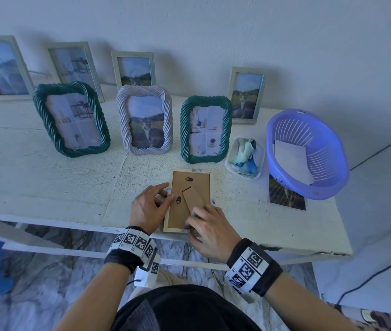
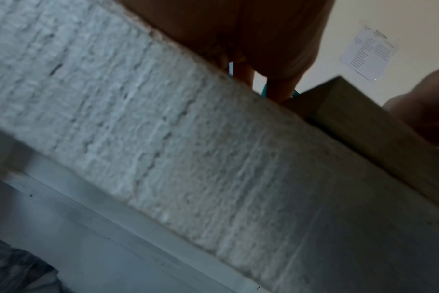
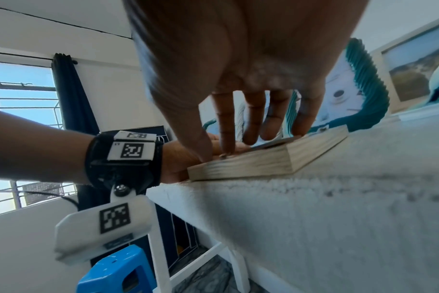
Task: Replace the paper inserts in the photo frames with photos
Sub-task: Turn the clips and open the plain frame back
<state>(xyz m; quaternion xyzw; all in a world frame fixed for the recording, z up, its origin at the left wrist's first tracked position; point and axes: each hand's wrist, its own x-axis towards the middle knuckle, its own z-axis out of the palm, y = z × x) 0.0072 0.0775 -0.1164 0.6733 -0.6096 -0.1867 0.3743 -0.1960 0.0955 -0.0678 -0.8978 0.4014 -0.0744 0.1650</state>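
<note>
You have the wooden photo frame lying face down at the front edge of the white table, its brown backing board up and the fold-out stand lying flat on it. Your left hand steadies the frame's left edge with curled fingers at the side rail, near the lower turn clip. Your right hand rests its straight fingers on the near end of the backing, pressing but gripping nothing that shows. This looks like work on the retaining tabs (opening or closing, I cannot tell which). If opening, you next need to turn each tab clear, then lift the board. A loose photo waits beside the purple basket, which holds a white paper sheet
</note>
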